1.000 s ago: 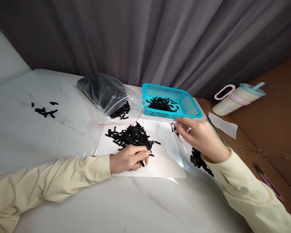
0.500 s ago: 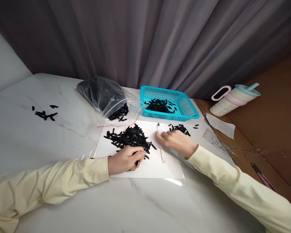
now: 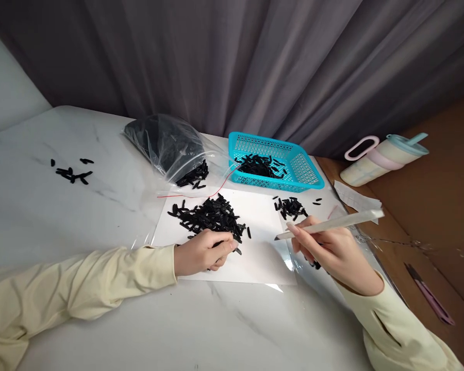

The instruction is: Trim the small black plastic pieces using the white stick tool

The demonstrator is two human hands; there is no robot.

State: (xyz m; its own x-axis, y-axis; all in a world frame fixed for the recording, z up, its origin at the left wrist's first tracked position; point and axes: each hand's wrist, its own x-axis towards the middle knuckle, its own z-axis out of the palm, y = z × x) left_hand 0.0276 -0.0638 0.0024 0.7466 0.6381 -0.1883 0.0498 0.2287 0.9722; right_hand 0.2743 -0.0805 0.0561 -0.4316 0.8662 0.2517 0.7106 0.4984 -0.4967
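A white marble table [image 3: 81, 216] stands before grey curtains [image 3: 255, 67], brown floor [image 3: 441, 206] alongside.

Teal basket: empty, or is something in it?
Not empty. The basket holds a low pile of black pieces on its floor, well below the rim.

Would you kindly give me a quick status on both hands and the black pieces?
Left hand closed on pieces at the edge of the main black pile. Right hand gripping a pale knife-like tool, tip over the white sheet. Nothing between them.

left hand [image 3: 203, 252] curled, right hand [image 3: 327, 247] gripping
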